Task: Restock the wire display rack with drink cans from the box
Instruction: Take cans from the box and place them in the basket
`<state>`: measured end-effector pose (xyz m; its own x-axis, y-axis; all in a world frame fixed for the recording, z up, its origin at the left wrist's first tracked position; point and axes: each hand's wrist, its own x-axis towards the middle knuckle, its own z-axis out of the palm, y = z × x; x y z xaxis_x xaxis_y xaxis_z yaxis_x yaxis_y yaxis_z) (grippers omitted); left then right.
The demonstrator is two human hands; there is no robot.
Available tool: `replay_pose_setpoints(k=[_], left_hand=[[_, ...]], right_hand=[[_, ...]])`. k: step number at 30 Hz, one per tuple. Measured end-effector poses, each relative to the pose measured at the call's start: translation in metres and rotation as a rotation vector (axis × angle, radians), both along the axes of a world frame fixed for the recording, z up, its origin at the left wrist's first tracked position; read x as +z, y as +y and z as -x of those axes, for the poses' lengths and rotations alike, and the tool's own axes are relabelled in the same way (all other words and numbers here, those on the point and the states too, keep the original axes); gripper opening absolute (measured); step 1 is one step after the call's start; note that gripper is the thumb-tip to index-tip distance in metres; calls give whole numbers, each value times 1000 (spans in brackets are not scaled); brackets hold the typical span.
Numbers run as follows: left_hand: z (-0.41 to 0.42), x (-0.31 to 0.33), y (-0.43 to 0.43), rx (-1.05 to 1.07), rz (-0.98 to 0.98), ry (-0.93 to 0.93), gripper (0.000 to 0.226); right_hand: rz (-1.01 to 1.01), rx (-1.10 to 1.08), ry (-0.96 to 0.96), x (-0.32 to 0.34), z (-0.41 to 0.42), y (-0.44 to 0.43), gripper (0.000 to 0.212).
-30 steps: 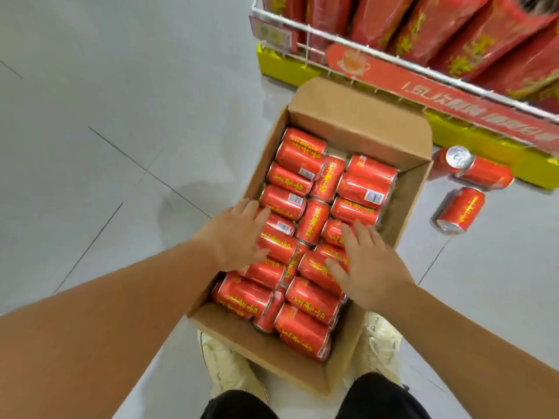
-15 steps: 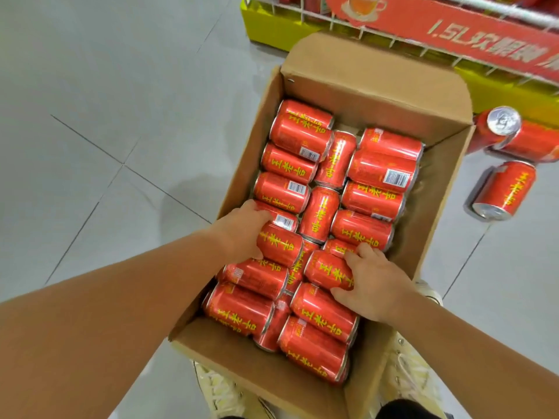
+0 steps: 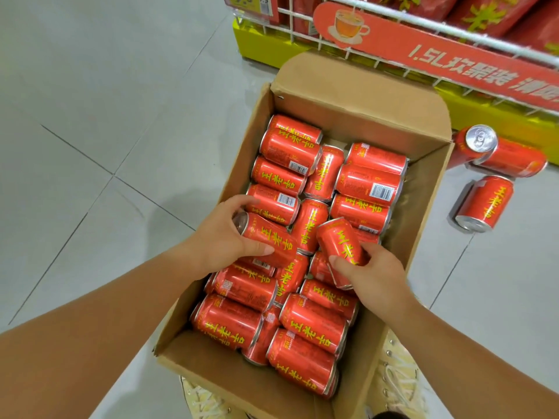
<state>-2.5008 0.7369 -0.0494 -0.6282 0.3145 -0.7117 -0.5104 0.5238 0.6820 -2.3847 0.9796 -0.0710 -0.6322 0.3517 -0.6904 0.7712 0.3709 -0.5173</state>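
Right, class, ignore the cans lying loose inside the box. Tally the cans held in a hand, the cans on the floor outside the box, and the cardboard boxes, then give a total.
Cans held in a hand: 2 (left-hand can, right-hand can)
Floor cans: 3
Cardboard box: 1
Total: 6

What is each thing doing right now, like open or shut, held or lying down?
Cardboard box: open, packed with cans lying down.
Left can: gripped by left hand, raised above the others.
Right can: gripped by right hand, tilted.
Floor cans: three, lying beside the box.
Wire display rack: holds red packs.
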Motion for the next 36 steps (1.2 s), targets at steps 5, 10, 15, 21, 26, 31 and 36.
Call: replay_pose_setpoints(k=[5, 10, 15, 21, 26, 31, 36], left_hand=[[-8, 31, 6, 430, -164, -83, 98], [-13, 94, 21, 629, -360, -253, 77], [-2, 190, 39, 664, -453, -321, 70], [34, 332, 48, 635, -520, -243, 36], [67, 469, 43, 516, -524, -168, 44], [93, 613, 51, 382, -553, -42, 47], [106, 743, 71, 288, -618, 95, 53]], right_hand=[[70, -176, 44, 34, 8, 3, 57], [104, -229, 88, 103, 20, 1, 53], [139, -277, 163, 198, 46, 0, 40], [122, -312, 302, 349, 80, 5, 34], [78, -343, 440, 485, 101, 11, 31], [-10, -376, 571, 626, 114, 17, 39], [-144, -377, 703, 752, 124, 26, 41]])
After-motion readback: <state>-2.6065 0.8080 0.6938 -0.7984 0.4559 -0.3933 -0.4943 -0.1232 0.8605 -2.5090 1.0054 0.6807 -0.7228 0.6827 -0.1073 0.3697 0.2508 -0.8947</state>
